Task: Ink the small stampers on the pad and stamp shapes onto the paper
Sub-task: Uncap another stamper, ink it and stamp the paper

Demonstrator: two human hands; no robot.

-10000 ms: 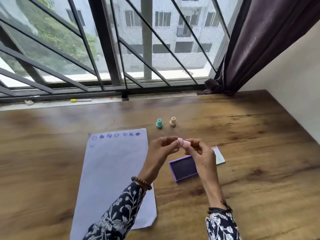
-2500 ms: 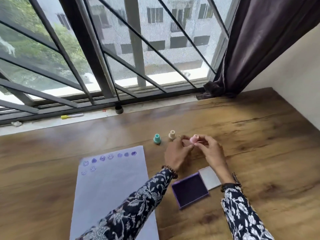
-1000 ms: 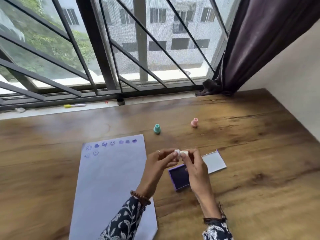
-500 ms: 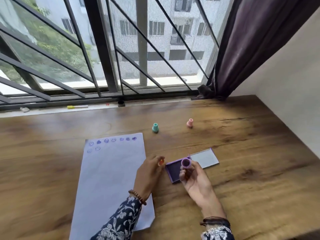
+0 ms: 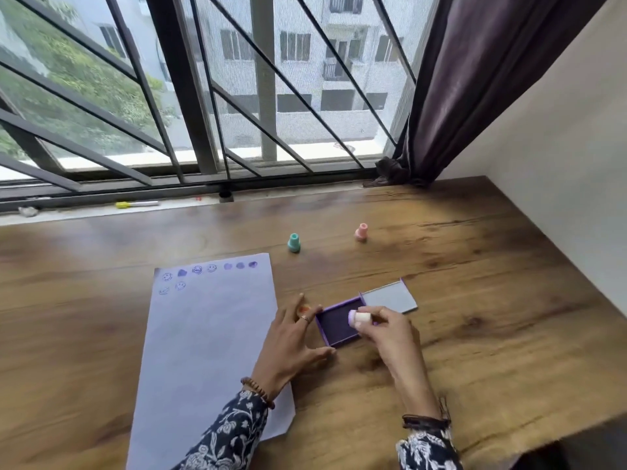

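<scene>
My right hand (image 5: pixel 390 334) pinches a small cream stamper (image 5: pixel 359 318), tilted on its side just over the open purple ink pad (image 5: pixel 334 329). The pad's grey lid (image 5: pixel 390 296) lies flipped open to the right. My left hand (image 5: pixel 291 340) rests with spread fingers against the pad's left edge, thumb by its near corner; a small orange bit shows between its fingers, and I cannot tell what it is. The pale paper (image 5: pixel 207 351) lies to the left, with several purple stamp marks (image 5: pixel 210 269) along its top. A teal stamper (image 5: pixel 293 242) and a pink stamper (image 5: pixel 361 231) stand farther back.
All of this sits on a wooden table (image 5: pixel 475 351). A white wall runs along its right side, and its near corner drops off at the lower right. A barred window and a sill with a yellow marker (image 5: pixel 135 204) lie at the back. A dark curtain (image 5: pixel 475 79) hangs at the back right.
The pink stamper was set down at the back and the cream one taken up and pulled apart. In the last half second my right hand lowered it onto the pad; my left hand spread beside the pad.
</scene>
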